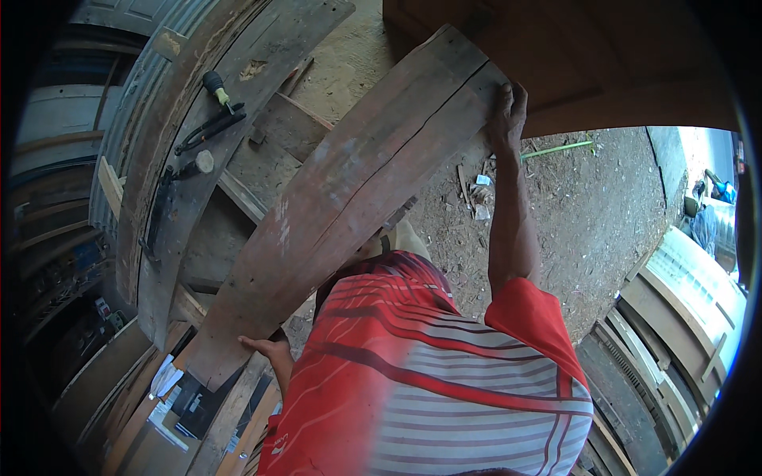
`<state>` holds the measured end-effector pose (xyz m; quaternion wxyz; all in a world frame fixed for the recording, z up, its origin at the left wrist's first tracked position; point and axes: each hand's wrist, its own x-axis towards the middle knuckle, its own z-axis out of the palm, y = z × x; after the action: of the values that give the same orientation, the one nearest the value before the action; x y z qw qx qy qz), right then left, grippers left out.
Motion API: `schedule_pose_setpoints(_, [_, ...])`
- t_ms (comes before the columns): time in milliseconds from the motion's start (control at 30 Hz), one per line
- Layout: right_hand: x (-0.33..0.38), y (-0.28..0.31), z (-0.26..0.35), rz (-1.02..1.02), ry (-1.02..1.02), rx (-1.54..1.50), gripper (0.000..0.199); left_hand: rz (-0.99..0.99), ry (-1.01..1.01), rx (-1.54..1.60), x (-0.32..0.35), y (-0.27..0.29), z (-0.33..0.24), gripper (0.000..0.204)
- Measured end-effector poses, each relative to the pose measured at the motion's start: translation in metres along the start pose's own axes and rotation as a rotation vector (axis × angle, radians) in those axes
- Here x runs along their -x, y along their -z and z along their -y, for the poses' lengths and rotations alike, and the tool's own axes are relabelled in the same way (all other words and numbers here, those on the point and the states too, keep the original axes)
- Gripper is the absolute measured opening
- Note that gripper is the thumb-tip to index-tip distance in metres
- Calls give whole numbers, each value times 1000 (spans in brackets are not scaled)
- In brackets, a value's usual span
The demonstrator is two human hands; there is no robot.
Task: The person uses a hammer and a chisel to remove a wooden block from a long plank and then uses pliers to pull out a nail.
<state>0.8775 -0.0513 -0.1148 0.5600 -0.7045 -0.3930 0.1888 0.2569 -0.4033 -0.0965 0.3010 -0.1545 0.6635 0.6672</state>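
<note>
A long weathered plank (pixel 317 210), grey-brown with a dark crack along its length, lies slantwise in front of me. My right hand (pixel 508 119) grips its far right end, fingers over the edge. Near the other end, my left hand (pixel 272 347) holds the lower edge, the thumb on the face and the other fingers mostly hidden beneath. Behind the plank, a worn wooden bench top (pixel 238 103) carries several hand tools. Among them are a tool with a black and pale-green handle (pixel 216 87) and one with a round pale end (pixel 204 162).
A large brown wooden panel (pixel 603 63) stands at the upper right. Bare ground (pixel 587 206) with wood chips and scraps spreads to my right, with a thin green stick (pixel 559 149) on it. Stacked boards (pixel 647 349) lie at the lower right. Corrugated sheets (pixel 127 135) and more timber line the left.
</note>
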Motion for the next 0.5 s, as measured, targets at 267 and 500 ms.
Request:
schedule_pose_setpoints(267, [-7, 5, -20, -8, -5, 247, 66, 7, 52, 68, 6, -4, 0, 86])
schedule_pose_setpoints(500, [-16, 10, -11, 110, -77, 143, 70, -8, -4, 162, 13, -2, 6, 84])
